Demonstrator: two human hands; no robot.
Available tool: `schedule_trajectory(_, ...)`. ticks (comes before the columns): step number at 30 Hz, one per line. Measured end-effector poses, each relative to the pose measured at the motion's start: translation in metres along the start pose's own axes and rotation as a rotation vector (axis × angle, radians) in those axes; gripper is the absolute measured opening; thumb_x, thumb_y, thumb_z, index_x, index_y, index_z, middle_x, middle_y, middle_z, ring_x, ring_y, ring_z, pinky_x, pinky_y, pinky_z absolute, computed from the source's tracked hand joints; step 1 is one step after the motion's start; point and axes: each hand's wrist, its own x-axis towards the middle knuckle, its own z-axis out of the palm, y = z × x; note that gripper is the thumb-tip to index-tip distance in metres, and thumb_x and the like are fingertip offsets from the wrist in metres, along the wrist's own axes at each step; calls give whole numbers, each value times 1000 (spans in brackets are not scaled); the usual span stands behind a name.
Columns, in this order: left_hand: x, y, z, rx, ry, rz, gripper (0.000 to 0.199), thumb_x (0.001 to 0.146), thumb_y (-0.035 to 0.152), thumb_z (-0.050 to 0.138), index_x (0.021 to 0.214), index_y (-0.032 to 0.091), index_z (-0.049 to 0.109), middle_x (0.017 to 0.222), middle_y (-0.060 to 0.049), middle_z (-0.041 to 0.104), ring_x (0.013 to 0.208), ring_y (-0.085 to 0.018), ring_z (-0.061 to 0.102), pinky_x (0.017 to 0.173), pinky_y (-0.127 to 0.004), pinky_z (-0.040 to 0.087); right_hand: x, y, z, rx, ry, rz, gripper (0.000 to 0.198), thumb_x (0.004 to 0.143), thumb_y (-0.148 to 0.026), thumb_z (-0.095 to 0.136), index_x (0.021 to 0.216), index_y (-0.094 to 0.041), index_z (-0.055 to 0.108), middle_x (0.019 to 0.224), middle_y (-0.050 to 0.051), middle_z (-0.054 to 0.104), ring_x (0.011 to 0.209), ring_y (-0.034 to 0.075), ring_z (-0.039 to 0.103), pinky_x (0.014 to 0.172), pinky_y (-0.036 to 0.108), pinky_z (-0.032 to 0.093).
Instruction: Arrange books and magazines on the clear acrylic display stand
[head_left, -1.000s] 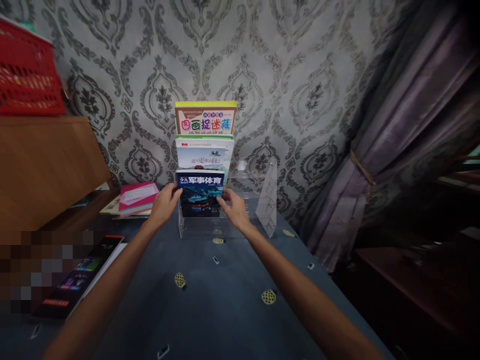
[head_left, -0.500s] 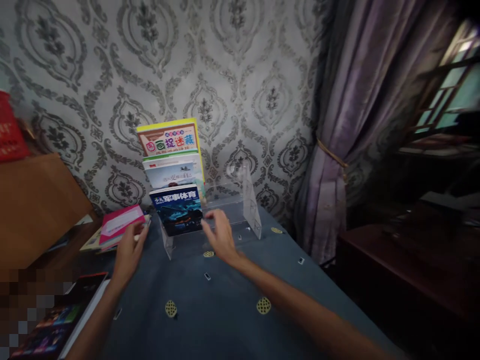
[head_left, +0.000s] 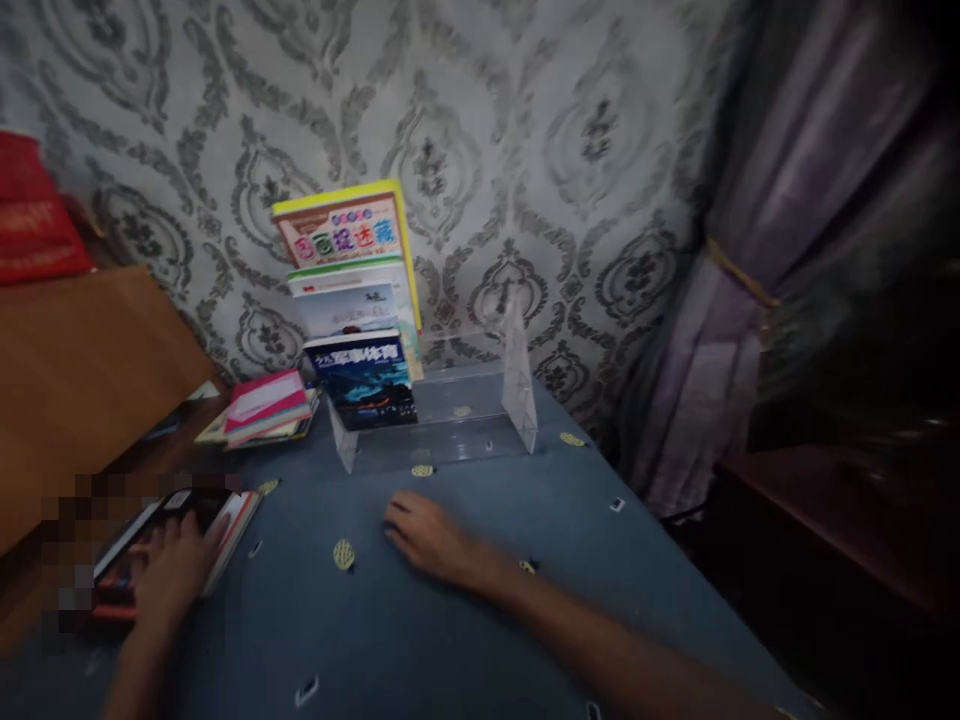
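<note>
My left hand (head_left: 174,562) lies with fingers spread on the dark cover of a small stack of books (head_left: 232,530) at the lower left. Part of that stack is covered by the hand and a pixelated patch. My right hand (head_left: 427,535) is over the blue tablecloth, fingers loosely curled together, with nothing seen in them. Beyond it stands a clear plastic book rack (head_left: 517,400). In the rack's left side, a dark blue book (head_left: 364,385) leans in front, a pale book (head_left: 349,305) behind it, and a yellow-edged book (head_left: 337,225) at the back.
A pile of books and papers with a pink cover (head_left: 266,405) lies left of the rack. A brown box (head_left: 90,370) with a red bag (head_left: 37,220) on it stands at the far left. The patterned tablecloth (head_left: 465,650) ends at the right, near a tied purple curtain (head_left: 712,380).
My left hand has moved down and left, from beside the pink-covered pile onto the dark book stack. My right hand has drawn back from the rack toward me. The view has shifted.
</note>
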Motion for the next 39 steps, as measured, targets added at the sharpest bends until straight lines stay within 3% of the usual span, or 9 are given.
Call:
schedule_trajectory(3, -5, 11, -8, 11, -64, -60, 74, 93, 56, 26, 138, 3, 52, 148, -31, 48, 143, -45, 39, 109, -64, 35, 1, 4, 4, 40, 34, -21, 10, 98, -15, 54, 99, -19, 64, 103, 8, 66, 95, 20, 62, 85, 34, 53)
schedule_trajectory(8, -9, 9, -11, 60, -16, -1, 61, 98, 43, 28, 138, 4, 53, 144, -30, 53, 140, -41, 44, 107, -60, 39, 1, 8, 11, 2, 17, -94, 17, 100, -17, 49, 97, -20, 66, 103, 10, 66, 94, 23, 63, 85, 39, 55)
schedule_trajectory(15, -21, 13, -27, 169, -57, 100, 46, 101, 28, 25, 116, 6, 63, 116, -27, 67, 112, -36, 65, 89, -42, 51, 0, 9, 15, 15, 34, -113, 23, 101, -20, 45, 100, -21, 68, 106, 11, 67, 97, 25, 64, 84, 41, 57)
schedule_trajectory(20, -27, 20, -35, 177, -78, 93, 42, 100, 21, 27, 114, 7, 64, 112, -25, 69, 104, -34, 68, 85, -42, 51, -1, 7, 14, 22, 52, -138, 23, 101, -20, 46, 101, -22, 69, 105, 10, 68, 94, 25, 66, 83, 40, 58)
schedule_trajectory(24, -33, 2, -36, 142, -93, 130, 46, 103, 34, 30, 125, 9, 62, 130, -23, 64, 121, -33, 61, 96, -46, 50, -2, 6, 15, -1, 64, -159, 23, 102, -21, 45, 102, -20, 68, 107, 11, 68, 96, 24, 66, 85, 40, 59)
schedule_trajectory(27, -41, -25, -35, 114, -135, 137, 52, 103, 46, 30, 142, 20, 53, 149, -18, 52, 136, -34, 50, 104, -54, 46, -3, 7, 16, -22, 50, -151, 23, 102, -21, 45, 103, -19, 67, 107, 10, 68, 97, 24, 66, 84, 40, 59)
schedule_trajectory(32, -55, -60, -37, 152, -238, 111, 61, 100, 56, 33, 154, 27, 38, 160, -18, 38, 148, -39, 34, 107, -62, 42, -3, 6, 16, -1, 43, -135, 23, 102, -21, 44, 103, -20, 67, 109, 11, 67, 99, 24, 65, 87, 41, 59)
schedule_trajectory(36, -63, -58, -47, 259, -250, 140, 58, 101, 36, 41, 156, 18, 35, 158, -21, 41, 145, -35, 41, 109, -55, 43, -3, 5, 15, -6, 33, -119, 23, 102, -21, 45, 103, -19, 68, 110, 11, 68, 99, 25, 65, 86, 42, 59)
schedule_trajectory(39, -68, -46, -57, 353, -239, 169, 54, 98, 13, 36, 152, 10, 39, 151, -24, 49, 137, -33, 52, 105, -46, 49, -3, 4, 15, -25, 24, -108, 23, 101, -21, 45, 103, -19, 68, 110, 12, 68, 99, 25, 65, 87, 43, 58)
